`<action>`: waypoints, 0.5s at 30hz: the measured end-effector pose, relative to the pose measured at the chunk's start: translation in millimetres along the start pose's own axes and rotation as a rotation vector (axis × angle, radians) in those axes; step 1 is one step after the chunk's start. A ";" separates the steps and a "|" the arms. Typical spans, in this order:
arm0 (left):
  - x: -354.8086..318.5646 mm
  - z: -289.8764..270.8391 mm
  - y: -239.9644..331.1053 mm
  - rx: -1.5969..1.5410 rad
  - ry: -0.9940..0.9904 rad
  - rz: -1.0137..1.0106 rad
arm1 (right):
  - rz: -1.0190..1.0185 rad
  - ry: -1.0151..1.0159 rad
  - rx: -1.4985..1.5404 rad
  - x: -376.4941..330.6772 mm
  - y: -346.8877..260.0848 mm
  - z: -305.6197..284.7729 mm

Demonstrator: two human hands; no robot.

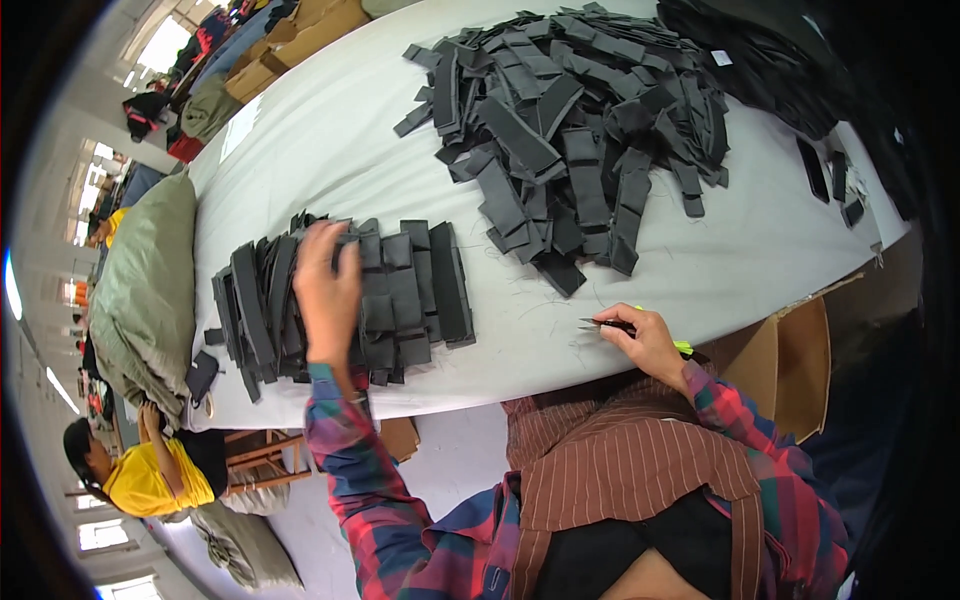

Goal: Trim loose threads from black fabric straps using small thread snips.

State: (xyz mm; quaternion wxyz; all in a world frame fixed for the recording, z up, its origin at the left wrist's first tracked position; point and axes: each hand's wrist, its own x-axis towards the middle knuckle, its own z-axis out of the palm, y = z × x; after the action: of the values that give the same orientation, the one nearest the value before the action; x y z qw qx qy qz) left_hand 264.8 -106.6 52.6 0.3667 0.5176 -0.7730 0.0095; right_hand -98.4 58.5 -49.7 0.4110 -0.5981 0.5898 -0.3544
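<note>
The left arm [355, 450] is pointing well forward from the torso, and the left wrist [328, 352] is sitting nearly in line with it. The back of the left hand [328, 285] is facing up; its fingers [315, 245] are bending slightly, while the thumb [348, 265] is standing apart on the right. The right forearm [725, 402] is slanting inward, toward the left. The right hand [645, 340] is resting nearer the torso, its fingers curling and its thumb and forefinger pinching together. The two hands are lying well apart.
</note>
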 end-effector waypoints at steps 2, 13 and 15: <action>10.2 42.8 39.0 -0.398 -0.233 -0.251 | 0.028 0.031 0.033 -7.1 -1.0 0.7; 58.9 201.1 77.4 -0.494 -0.278 -0.297 | 0.115 0.141 0.026 -44.4 -25.4 1.0; 37.0 197.7 70.5 -0.315 -0.273 -0.036 | 0.155 0.127 0.036 -48.3 -20.7 -2.8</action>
State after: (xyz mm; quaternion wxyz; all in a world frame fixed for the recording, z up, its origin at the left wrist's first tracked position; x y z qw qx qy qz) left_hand 90.6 -181.2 -44.8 0.3348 0.4640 -0.7983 -0.1881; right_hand -95.0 105.8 -26.8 0.4093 -0.5196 0.6528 -0.3693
